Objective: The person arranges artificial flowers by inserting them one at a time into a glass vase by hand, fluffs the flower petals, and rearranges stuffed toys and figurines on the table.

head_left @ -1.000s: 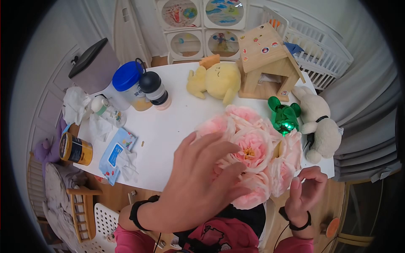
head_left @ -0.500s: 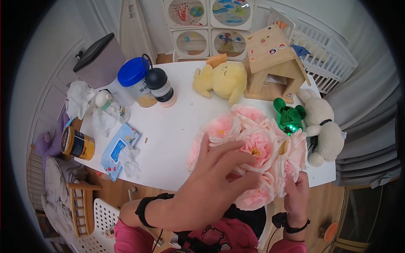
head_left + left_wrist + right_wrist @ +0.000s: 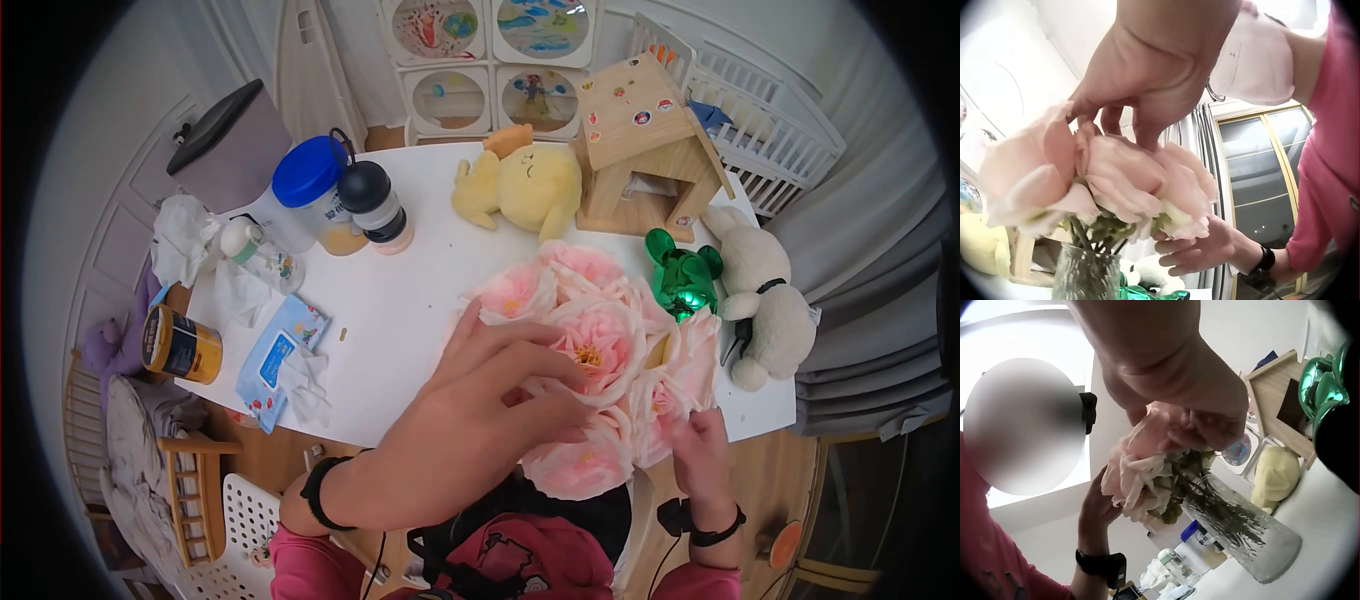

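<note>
Large pale pink flowers (image 3: 595,350) (image 3: 1125,178) stand in a ribbed clear glass vase (image 3: 1085,275) (image 3: 1244,531). Over their near left side my left hand (image 3: 480,415) (image 3: 1154,69) is spread with bent fingers, the fingertips touching petals between blooms. At the lower right edge of the bunch, my right hand (image 3: 705,460) (image 3: 1172,375) pinches the outer petals of one flower between thumb and fingers; part of this contact is hidden. Green stems and leaves show under the blooms in both wrist views.
Behind the flowers are a yellow plush toy (image 3: 540,190) and a wooden house (image 3: 640,150). A shiny green figure (image 3: 685,280) and a white plush (image 3: 765,310) stand right. Bottles, a blue-lidded jar (image 3: 310,185), wipes (image 3: 280,350) and a yellow tub (image 3: 185,345) are left.
My right hand has moved from beside the bunch onto its right-edge petals. My left hand stays over the flowers, its fingers shifted slightly.
</note>
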`<state>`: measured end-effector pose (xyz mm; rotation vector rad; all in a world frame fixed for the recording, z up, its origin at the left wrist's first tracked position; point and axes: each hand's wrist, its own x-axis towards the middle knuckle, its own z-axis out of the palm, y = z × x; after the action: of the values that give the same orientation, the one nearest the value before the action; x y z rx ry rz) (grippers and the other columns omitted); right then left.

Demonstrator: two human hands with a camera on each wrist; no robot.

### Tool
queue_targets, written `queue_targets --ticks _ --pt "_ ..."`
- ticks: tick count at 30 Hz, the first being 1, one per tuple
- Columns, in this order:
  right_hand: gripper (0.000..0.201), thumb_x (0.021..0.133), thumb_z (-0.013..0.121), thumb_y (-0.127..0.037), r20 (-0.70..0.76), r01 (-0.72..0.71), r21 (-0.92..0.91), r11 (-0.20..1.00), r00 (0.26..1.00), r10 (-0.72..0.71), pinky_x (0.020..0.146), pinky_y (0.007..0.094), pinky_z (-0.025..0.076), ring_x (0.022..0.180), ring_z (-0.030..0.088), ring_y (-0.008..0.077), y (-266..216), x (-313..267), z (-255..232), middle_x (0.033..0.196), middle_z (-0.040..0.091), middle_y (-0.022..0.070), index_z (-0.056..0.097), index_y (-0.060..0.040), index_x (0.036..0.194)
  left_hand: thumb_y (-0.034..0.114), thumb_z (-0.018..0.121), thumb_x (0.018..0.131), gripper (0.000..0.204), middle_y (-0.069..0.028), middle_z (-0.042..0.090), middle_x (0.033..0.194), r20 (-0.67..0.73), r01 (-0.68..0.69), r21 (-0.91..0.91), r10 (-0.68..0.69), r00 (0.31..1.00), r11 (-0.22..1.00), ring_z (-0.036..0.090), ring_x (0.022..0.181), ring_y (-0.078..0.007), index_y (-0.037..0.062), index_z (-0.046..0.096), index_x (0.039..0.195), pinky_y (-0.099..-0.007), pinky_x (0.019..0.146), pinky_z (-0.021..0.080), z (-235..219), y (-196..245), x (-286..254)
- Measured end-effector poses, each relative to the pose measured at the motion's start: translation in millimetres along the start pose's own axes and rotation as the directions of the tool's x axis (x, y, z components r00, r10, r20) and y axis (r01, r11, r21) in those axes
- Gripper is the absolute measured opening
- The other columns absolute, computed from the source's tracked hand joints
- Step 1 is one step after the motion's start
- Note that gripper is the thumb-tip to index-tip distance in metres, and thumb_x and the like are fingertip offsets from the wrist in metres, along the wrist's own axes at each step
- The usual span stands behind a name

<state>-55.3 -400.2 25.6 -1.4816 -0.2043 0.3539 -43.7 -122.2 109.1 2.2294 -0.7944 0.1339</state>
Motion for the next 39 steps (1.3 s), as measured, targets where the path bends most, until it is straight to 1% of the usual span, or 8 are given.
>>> queue_targets --ticks 1,3,5,11,18,23,34,39 --pt "0.037 0.094 0.057 -0.019 0.002 0.001 -0.001 1.000 1.000 -0.001 0.090 0.0306 0.045 0.103 0.057 0.0133 3 2 -7 0.119 0.059 0.0112 0.050 0.0007 0.125 0.009 0.071 0.071 0.022 -0.0030 0.059 0.107 -0.002 0.000 0.001 0.000 1.000 1.000 0.051 0.118 -0.0297 0.0097 0.067 0.093 -0.0603 0.103 0.030 -5 0 1" --pt "0.050 0.094 0.055 -0.033 -0.058 0.120 0.475 0.872 0.993 -0.105 0.095 0.0329 0.044 0.107 0.057 0.0169 2 8 -15 0.123 0.057 0.0123 0.048 0.0025 0.128 0.008 0.079 0.067 0.018 -0.0027 0.065 0.101 -0.014 -0.005 0.067 0.006 1.000 0.998 0.058 0.110 -0.0291 0.0098 0.067 0.080 -0.0520 0.102 0.037 -16 2 3" --pt "0.061 0.092 0.054 -0.045 -0.202 0.173 0.364 0.915 0.974 -0.104 0.094 0.0315 0.044 0.107 0.058 0.0177 -3 14 -17 0.119 0.058 0.0105 0.047 0.0045 0.127 0.010 0.079 0.067 0.018 -0.0028 0.066 0.100 0.006 0.024 0.081 -0.025 1.000 0.996 0.058 0.110 -0.0286 0.0095 0.066 0.080 -0.0532 0.104 0.034 -23 5 4" --pt "0.046 0.089 0.059 -0.032 0.001 0.064 0.007 0.998 0.998 -0.064 0.088 0.0265 0.043 0.096 0.058 0.0113 -29 18 -8 0.104 0.062 0.0047 0.053 0.0037 0.117 0.016 0.080 0.069 0.027 -0.0038 0.063 0.099 0.011 0.026 0.144 -0.028 1.000 0.989 0.058 0.103 -0.0279 0.0109 0.064 0.090 -0.0521 0.101 0.035 -20 16 23" --pt "0.036 0.093 0.055 -0.027 0.017 0.065 0.311 0.948 0.997 -0.074 0.079 0.0230 0.043 0.085 0.057 0.0099 2 15 -16 0.097 0.062 0.0033 0.057 0.0031 0.112 0.037 0.079 0.069 0.038 -0.0003 0.054 0.096 -0.039 -0.010 0.431 0.030 0.999 0.902 0.051 0.091 -0.0245 0.0157 0.065 0.097 -0.0471 0.087 0.035 9 48 19" --pt "0.031 0.097 0.052 -0.026 -0.019 -0.119 0.388 0.914 0.990 0.137 0.073 0.0191 0.041 0.078 0.053 0.0056 9 32 0 0.091 0.060 -0.0005 0.056 0.0007 0.112 0.044 0.080 0.064 0.043 0.0004 0.054 0.095 -0.076 0.009 0.467 0.030 0.997 0.884 0.050 0.091 -0.0228 0.0176 0.067 0.094 -0.0514 0.089 0.034 15 48 7" --pt "0.027 0.093 0.058 -0.004 0.079 -0.087 0.188 0.978 0.994 0.073 0.082 0.0232 0.048 0.094 0.060 0.0085 -10 26 32 0.106 0.065 0.0043 0.055 0.0026 0.119 0.040 0.081 0.055 0.044 -0.0008 0.055 0.100 -0.132 0.089 0.476 -0.029 0.991 0.875 0.051 0.096 -0.0260 0.0200 0.068 0.091 -0.0592 0.096 0.034 23 55 -13" --pt "0.025 0.091 0.058 0.000 0.147 0.007 0.150 0.989 0.989 -0.029 0.103 0.0324 0.034 0.122 0.046 0.0196 5 27 30 0.129 0.052 0.0122 0.058 0.0034 0.117 0.031 0.082 0.051 0.048 -0.0036 0.055 0.103 -0.007 0.017 0.466 -0.015 1.000 0.885 0.053 0.098 -0.0258 0.0166 0.069 0.095 -0.0576 0.094 0.039 7 51 -17"
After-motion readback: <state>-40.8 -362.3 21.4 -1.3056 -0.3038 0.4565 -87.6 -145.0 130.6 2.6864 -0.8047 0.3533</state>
